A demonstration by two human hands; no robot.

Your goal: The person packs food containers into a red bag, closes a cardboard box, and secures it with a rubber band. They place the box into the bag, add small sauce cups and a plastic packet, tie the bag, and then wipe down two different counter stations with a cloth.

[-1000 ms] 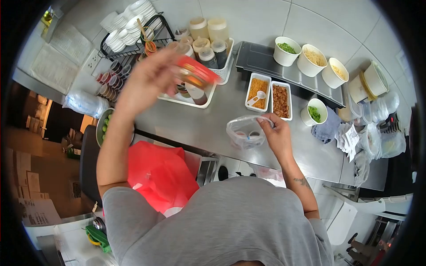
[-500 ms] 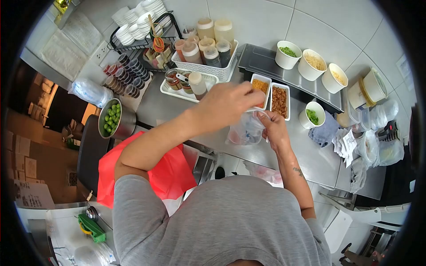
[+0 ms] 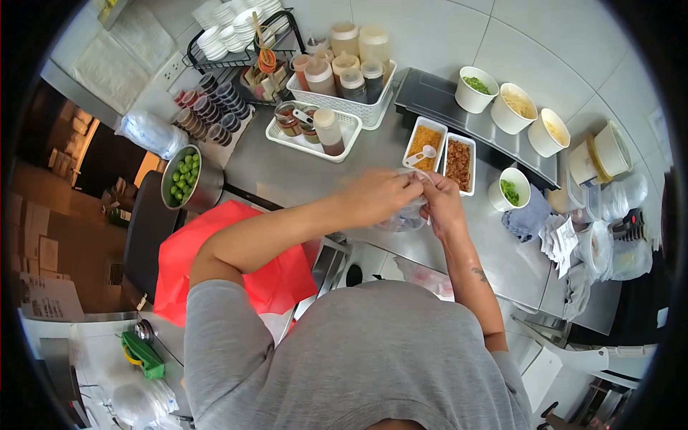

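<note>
Both hands meet at the mouth of a clear plastic bag, over the front part of the steel counter. My left hand, slightly blurred, pinches the bag's rim with its fingers closed. On the other side, my right hand grips the bag's edge between thumb and fingers. What the bag holds is mostly hidden by the hands. Just beyond them is a white tray of orange-yellow bits with a small white spoon lying in it. Beside it stands a white tray of brown crumbly bits.
White tubs of chopped greens and pale shreds stand at the back right. A basket of sauce bottles is at the back. To the left are a pot of green limes and a red bag.
My left hand has come down from above the orange-yellow bits to the bag's mouth. The white spoon now shows in that tray. The view has shifted slightly.
</note>
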